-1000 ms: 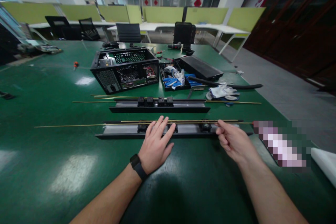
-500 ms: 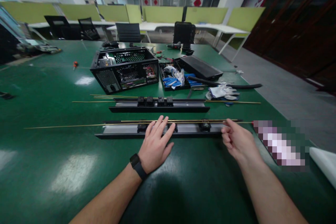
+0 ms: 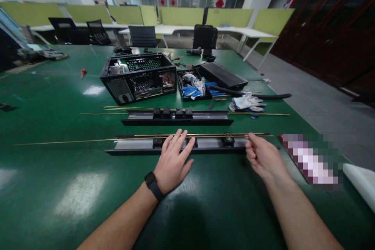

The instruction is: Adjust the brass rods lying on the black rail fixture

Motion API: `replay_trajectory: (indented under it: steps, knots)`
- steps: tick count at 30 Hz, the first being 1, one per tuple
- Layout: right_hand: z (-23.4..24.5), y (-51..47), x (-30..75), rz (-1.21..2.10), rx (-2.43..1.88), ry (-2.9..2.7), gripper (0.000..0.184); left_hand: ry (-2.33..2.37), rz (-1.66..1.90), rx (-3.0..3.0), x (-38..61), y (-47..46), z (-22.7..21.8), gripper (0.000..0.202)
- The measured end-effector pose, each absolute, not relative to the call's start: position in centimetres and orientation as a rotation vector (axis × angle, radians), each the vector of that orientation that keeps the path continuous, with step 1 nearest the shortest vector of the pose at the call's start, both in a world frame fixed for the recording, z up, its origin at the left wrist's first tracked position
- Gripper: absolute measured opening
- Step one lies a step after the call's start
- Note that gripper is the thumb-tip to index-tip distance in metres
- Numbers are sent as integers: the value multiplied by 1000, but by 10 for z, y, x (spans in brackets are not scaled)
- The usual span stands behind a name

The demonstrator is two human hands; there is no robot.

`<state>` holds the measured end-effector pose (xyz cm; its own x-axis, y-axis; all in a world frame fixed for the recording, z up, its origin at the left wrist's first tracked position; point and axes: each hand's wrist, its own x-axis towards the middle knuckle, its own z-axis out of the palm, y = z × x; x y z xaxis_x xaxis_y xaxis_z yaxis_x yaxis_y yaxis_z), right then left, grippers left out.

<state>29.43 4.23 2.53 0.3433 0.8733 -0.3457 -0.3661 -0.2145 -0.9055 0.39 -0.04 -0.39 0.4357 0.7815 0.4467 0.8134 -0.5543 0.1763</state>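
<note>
In front of me a long black-edged metal channel [image 3: 131, 145] lies crosswise on the green table. Small black blocks [image 3: 227, 140] sit inside it, one partly under my fingers. My left hand [image 3: 175, 160], with a dark watch on the wrist, rests flat with fingers spread over the channel's middle. Thin brass rods run along the channel, and one long rod [image 3: 64, 141] sticks far out to the left. My right hand [image 3: 262, 154] is closed in a pinch on a brass rod at the channel's right part; its fingertips partly hide the grip.
Behind lies a second channel [image 3: 205, 122] with several black blocks and brass rods. Farther back are an open computer case [image 3: 140, 80], a tray [image 3: 183, 94] of gloves, a black panel [image 3: 222, 75] and white gloves [image 3: 247, 102]. A blurred-out flat object [image 3: 310, 160] lies at right.
The long brass rod has slid left, its left end reaching farther out and its right end drawn back. My right hand has shifted slightly left; my left hand stays put.
</note>
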Motion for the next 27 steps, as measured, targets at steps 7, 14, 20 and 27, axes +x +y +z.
replay_trajectory:
  steps: [7, 14, 20, 27]
  knots:
    - [24, 40, 292, 1229, -1338, -498, 20, -1448, -758, -2613, 4, -1, -4, 65]
    - [26, 40, 290, 1318, -1318, -588, 22, -1461, -755, -2602, 5, -1, -4, 66]
    - [25, 41, 294, 1222, -1337, -528, 23, -1455, -762, -2607, 4, -1, -4, 65]
    - [19, 38, 288, 1301, -1343, -716, 33, -1461, -742, -2598, 5, -1, -4, 63]
